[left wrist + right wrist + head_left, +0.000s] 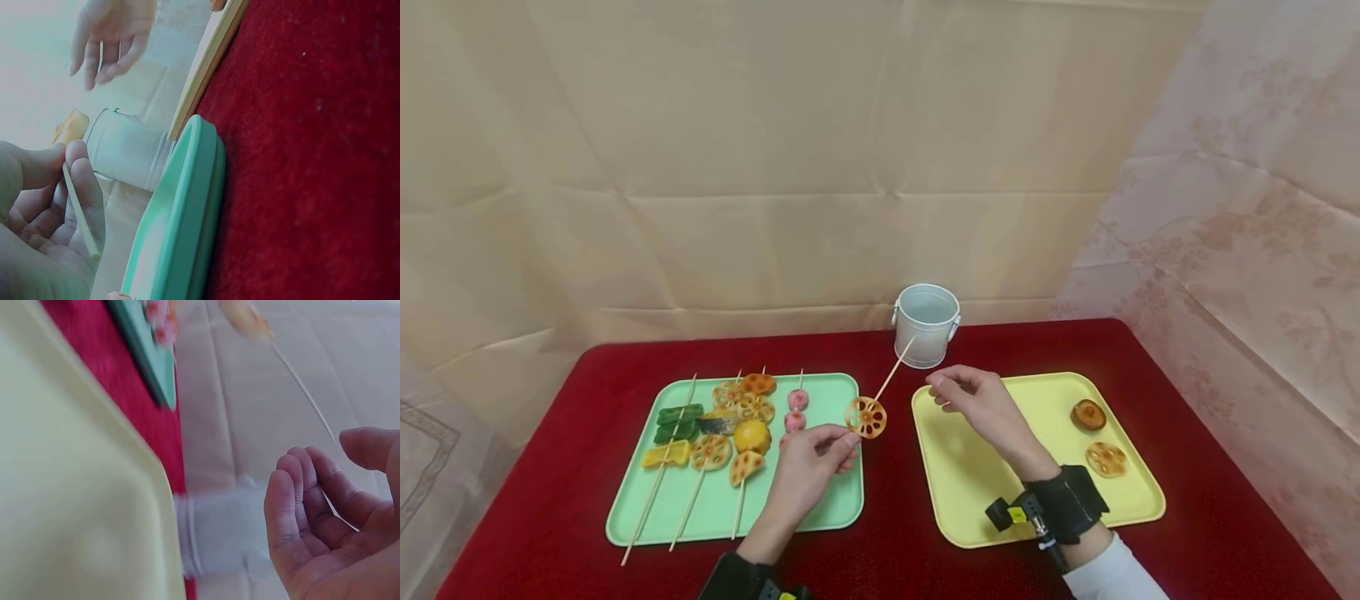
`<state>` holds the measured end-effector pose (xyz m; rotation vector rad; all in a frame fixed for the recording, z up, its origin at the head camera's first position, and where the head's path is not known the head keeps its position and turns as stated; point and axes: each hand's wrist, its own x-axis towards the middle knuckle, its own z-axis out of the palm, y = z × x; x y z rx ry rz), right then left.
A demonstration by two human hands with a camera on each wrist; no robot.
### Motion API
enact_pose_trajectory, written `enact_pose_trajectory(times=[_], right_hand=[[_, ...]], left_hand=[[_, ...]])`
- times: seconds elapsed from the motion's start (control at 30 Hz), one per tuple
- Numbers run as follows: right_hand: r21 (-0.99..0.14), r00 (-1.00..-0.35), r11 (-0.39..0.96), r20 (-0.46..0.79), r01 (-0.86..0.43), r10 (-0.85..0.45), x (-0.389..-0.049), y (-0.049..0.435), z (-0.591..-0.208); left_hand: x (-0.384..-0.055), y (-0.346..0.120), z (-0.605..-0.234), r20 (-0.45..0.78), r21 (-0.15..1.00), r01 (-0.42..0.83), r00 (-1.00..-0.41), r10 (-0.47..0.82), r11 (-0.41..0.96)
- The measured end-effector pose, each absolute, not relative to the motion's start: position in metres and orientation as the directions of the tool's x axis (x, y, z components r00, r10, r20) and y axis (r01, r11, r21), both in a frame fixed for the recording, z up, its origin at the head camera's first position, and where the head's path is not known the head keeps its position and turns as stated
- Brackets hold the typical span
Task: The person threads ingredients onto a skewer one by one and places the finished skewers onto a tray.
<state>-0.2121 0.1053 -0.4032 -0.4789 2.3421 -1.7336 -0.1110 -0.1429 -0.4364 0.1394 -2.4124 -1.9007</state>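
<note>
My left hand (808, 467) pinches a wooden skewer (895, 369) between thumb and fingers, above the right side of the green tray (838, 508). One lotus root slice (867, 417) is threaded on it, just past the fingertips. The bare point slants up to the right and overlaps the pail in the head view. In the left wrist view the skewer's lower end (81, 215) sticks out below the thumb. My right hand (988, 408) hovers over the yellow tray (955, 508), fingers loosely bent, holding nothing.
Loaded skewers lie on the green tray, with green pieces, lotus slices and pink balls (795, 421). On the yellow tray are a mushroom cap (1087, 415) and another lotus root slice (1107, 459). A white metal pail (917, 346) stands behind, between the trays, on the red cloth (895, 517).
</note>
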Motion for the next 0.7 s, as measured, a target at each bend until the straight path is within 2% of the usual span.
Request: enact_pose_trajectory(times=[0.13, 0.4, 0.6, 0.7], right_hand=[[-0.903, -0.948, 0.387, 0.065, -0.189, -0.311, -0.221, 0.132, -0.396], [-0.724, -0.961, 0.649, 0.075, -0.235, -0.265, -0.231, 0.198, -0.393], [-0.574, -0.975, 0.793, 0.043, -0.203, -0.218, -0.236, 0.244, -0.398], [-0.536, -0.982, 0.829, -0.002, -0.160, -0.191, -0.239, 0.262, -0.402]], left_hand=[[-0.111, -0.145, -0.436, 0.006, 0.972, -0.021, -0.993, -0.116, 0.236], [-0.111, -0.146, -0.435, 0.012, 0.975, -0.018, -0.991, -0.132, 0.223], [-0.109, -0.147, -0.434, 0.018, 0.978, -0.012, -0.989, -0.144, 0.207], [-0.109, -0.146, -0.434, 0.015, 0.978, -0.017, -0.988, -0.152, 0.208]])
